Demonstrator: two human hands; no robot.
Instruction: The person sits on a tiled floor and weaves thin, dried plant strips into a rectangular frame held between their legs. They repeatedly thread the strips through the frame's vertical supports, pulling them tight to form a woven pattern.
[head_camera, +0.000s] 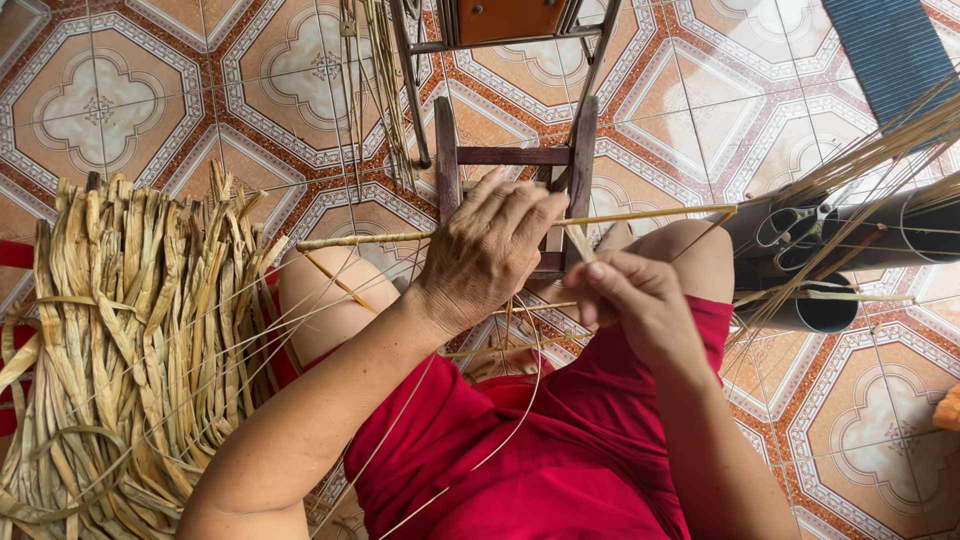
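Note:
My left hand (487, 250) grips a long thin bamboo stick (650, 214) that lies across my knees, fingers curled over it near its middle. My right hand (628, 290) pinches a pale flat fibre strip (578, 240) right beside the stick, next to the left fingers. Thin wiry strands (505, 440) loop down over my red shorts (560, 450). A small dark wooden frame (515, 156) stands on the floor just beyond my hands.
A big bundle of dried straw-coloured leaf strips (140, 340) lies at my left. Dark tubes (860, 235) with scissors (800, 222) and loose reeds sit at the right. A metal-legged chair (500, 25) stands ahead on the patterned tile floor (100, 100). A blue mat (890, 50) is top right.

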